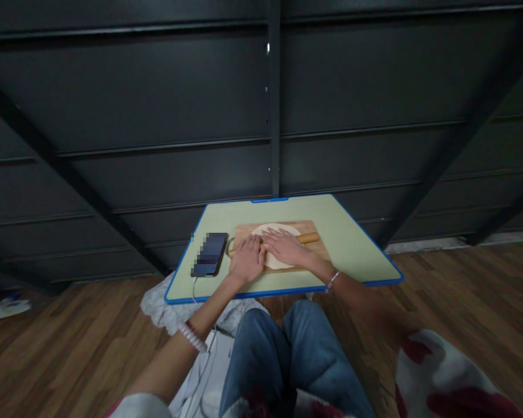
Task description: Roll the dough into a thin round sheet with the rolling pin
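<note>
A flat round of pale dough (279, 262) lies on a wooden cutting board (318, 252). Across the dough rests a wooden rolling pin (308, 238), its right end poking out past my right hand. Both palms press on the pin from above. My left hand (248, 258) lies over the pin's left part, fingers stretched forward and not wrapped round it. Beside it my right hand (284, 246) is flat too, fingers extended over the dough, nearly touching the left. The middle of the pin is mostly hidden under the hands.
The board stands on a small pale green table (357, 255) with a blue rim. Left of the board lies a phone (211, 254) with a white cable (194, 288). My knees (287, 342) are at the near edge. Behind rises a dark metal panel wall (178, 93).
</note>
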The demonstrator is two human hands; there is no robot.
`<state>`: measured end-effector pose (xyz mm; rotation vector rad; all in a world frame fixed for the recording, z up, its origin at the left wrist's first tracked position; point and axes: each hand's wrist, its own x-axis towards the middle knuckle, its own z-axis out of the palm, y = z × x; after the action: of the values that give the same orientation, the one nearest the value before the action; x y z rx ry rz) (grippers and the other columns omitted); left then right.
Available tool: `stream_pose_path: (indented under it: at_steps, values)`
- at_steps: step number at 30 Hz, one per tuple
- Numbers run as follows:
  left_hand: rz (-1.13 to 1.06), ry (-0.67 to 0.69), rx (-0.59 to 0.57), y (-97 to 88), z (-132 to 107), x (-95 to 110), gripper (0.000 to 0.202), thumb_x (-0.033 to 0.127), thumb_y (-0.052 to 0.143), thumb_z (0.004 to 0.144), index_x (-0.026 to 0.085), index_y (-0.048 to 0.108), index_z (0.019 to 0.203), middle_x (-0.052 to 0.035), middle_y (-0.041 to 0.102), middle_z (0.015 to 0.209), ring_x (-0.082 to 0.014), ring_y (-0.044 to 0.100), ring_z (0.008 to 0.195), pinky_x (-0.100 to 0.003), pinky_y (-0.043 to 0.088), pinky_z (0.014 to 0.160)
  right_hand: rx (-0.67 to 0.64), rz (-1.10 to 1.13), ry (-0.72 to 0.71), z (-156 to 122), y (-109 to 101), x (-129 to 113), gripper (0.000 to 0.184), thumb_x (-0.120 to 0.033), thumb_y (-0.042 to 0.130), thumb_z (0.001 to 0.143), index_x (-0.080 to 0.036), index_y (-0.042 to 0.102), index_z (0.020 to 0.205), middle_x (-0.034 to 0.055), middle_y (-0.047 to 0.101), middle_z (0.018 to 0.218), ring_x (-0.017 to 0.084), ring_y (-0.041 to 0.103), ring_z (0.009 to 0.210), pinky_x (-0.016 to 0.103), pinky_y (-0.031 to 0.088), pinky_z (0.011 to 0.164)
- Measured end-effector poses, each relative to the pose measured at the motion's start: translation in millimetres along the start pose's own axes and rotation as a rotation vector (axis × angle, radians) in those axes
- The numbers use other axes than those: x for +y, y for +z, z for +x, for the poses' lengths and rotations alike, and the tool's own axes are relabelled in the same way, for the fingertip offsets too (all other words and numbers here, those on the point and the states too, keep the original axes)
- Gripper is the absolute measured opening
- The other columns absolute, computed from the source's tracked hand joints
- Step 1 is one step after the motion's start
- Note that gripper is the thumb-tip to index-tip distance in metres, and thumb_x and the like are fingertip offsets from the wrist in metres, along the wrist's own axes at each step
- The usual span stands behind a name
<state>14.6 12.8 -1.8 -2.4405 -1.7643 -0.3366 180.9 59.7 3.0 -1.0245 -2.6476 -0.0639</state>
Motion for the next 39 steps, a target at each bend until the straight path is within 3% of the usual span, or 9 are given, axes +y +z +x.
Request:
stream_pose_path:
  at_steps: [11, 17, 21, 27, 33, 39]
  values:
    - [-0.022, 0.006, 0.093, -3.3, -65.4, 40.7, 0.055, 0.033, 0.023, 0.094, 0.002, 0.032, 0.138, -0.0178, 0.033, 0.146, -0.0253, 0.024, 0.137, -0.041, 0.023, 0.112, -0.003, 0.063, 0.029, -56.8, -15.9, -39.9, 0.046, -0.031, 0.028, 0.097, -0.016, 0.040, 0.138, 0.0103, 0.044, 0.141, 0.018, 0.034, 0.132, 0.041, 0.023, 0.110]
    - [-0.016, -0.040, 0.099, -9.3, -78.6, 55.1, 0.053, 0.036, 0.021, 0.094, 0.012, 0.037, 0.139, -0.0133, 0.037, 0.144, -0.0224, 0.027, 0.137, -0.045, 0.023, 0.112, 0.072, 0.060, 0.030, -76.2, -15.9, -61.1, 0.047, -0.022, 0.031, 0.094, -0.010, 0.039, 0.138, 0.0144, 0.040, 0.143, 0.020, 0.028, 0.135, 0.042, 0.023, 0.112]
    - [-0.035, -0.037, 0.100, -9.2, -62.5, 47.7, 0.057, 0.040, 0.020, 0.095, 0.009, 0.039, 0.138, -0.0137, 0.036, 0.144, -0.0228, 0.025, 0.137, -0.043, 0.021, 0.113, 0.090, 0.131, 0.075, -65.6, -14.3, -51.5, 0.046, -0.022, 0.032, 0.093, -0.008, 0.043, 0.135, 0.0145, 0.045, 0.140, 0.018, 0.035, 0.132, 0.037, 0.028, 0.111]
    - [-0.054, -0.026, 0.071, -1.0, -13.2, 23.9, 0.056, 0.040, 0.018, 0.095, 0.010, 0.034, 0.140, -0.0118, 0.033, 0.146, -0.0212, 0.023, 0.138, -0.041, 0.020, 0.113, 0.062, 0.076, 0.100, -29.1, -4.1, -16.0, 0.048, -0.027, 0.033, 0.093, -0.008, 0.042, 0.136, 0.0156, 0.044, 0.140, 0.018, 0.037, 0.131, 0.036, 0.027, 0.110]
    - [-0.051, -0.083, 0.058, 4.2, 39.5, 12.3, 0.055, 0.041, 0.019, 0.095, 0.009, 0.046, 0.131, -0.0140, 0.047, 0.138, -0.0237, 0.037, 0.130, -0.038, 0.022, 0.111, -0.004, -0.045, 0.154, 6.2, 0.2, 5.4, 0.046, -0.018, 0.030, 0.092, -0.006, 0.045, 0.133, 0.0147, 0.048, 0.137, 0.017, 0.040, 0.129, 0.031, 0.026, 0.109]
    - [-0.069, -0.088, -0.009, 11.0, 78.7, -0.2, 0.054, 0.043, 0.016, 0.096, 0.015, 0.054, 0.124, -0.0089, 0.054, 0.131, -0.0226, 0.040, 0.128, -0.038, 0.028, 0.107, -0.114, -0.122, 0.344, 39.5, -1.0, 22.7, 0.038, -0.020, 0.030, 0.092, -0.013, 0.059, 0.116, 0.0144, 0.061, 0.121, 0.023, 0.055, 0.111, 0.033, 0.041, 0.093]
